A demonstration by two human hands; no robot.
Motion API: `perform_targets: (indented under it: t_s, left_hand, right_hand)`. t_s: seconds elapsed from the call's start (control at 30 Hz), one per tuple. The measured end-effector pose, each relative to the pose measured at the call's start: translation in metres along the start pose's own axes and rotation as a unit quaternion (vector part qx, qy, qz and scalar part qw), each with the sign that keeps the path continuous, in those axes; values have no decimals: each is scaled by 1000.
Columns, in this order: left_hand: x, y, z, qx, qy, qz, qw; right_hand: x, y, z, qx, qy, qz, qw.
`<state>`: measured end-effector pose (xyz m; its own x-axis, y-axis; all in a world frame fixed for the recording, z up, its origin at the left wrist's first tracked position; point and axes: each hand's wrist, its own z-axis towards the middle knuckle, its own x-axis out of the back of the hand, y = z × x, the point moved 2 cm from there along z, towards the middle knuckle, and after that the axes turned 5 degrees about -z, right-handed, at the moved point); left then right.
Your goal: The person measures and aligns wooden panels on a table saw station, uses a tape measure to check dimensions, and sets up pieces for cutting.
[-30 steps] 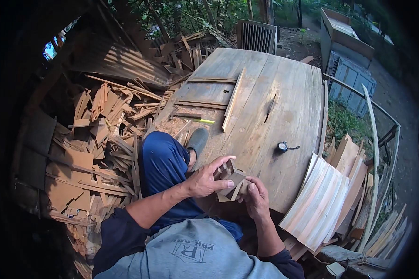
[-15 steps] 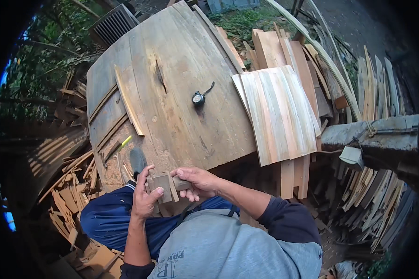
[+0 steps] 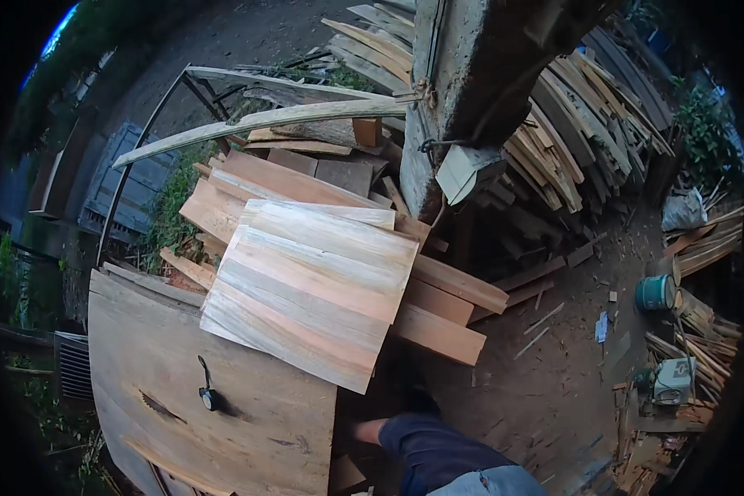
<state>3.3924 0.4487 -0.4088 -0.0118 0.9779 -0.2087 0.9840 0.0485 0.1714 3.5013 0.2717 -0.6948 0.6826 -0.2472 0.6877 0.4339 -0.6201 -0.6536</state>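
Observation:
Only part of my right arm (image 3: 426,450) shows at the lower edge, in a dark sleeve, with bare forearm beside the weathered wooden worktop (image 3: 161,326). My right hand is hidden past the worktop's edge, and whatever it holds cannot be seen. My left hand is out of view. A small black round tool with a strap (image 3: 207,397), perhaps a tape measure, lies on the worktop. Pale, streaked thin wooden panels (image 3: 306,289) rest at the worktop's far edge, on reddish planks (image 3: 442,347) that stick out to the right.
A thick post (image 3: 426,174) with a pale box (image 3: 463,174) rises beyond the boards. A long slat (image 3: 256,124) crosses above them. Stacks of wood strips (image 3: 570,124) stand behind. At the right are a green cylindrical container (image 3: 653,293) and a white appliance (image 3: 674,380).
The view has swung sharply to the right. My hands and the small wood blocks they held have left sight, leaving my right arm at the lower edge. The post and stacks now fill the upper view.

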Motion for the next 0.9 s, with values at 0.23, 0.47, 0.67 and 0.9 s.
perform_targets:
  t_s: [0.23,0.47,0.67,0.9]
  left_hand:
    - [-51,60,124,-54,-74,-30,995]
    - [-62,39,161,-66,-99,-123,985]
    - [-34,-38,146,-48,-103,-228,967]
    - [-42,-85,109,-64,-62,-142,986]
  right_hand:
    - [83,67,-5,-79,23,32,996]
    - [83,60,-22,-106,34,45,993]
    - [62,31,-37,-100,46,55,992]
    - [45,-53,-115,-194,40,271,942]
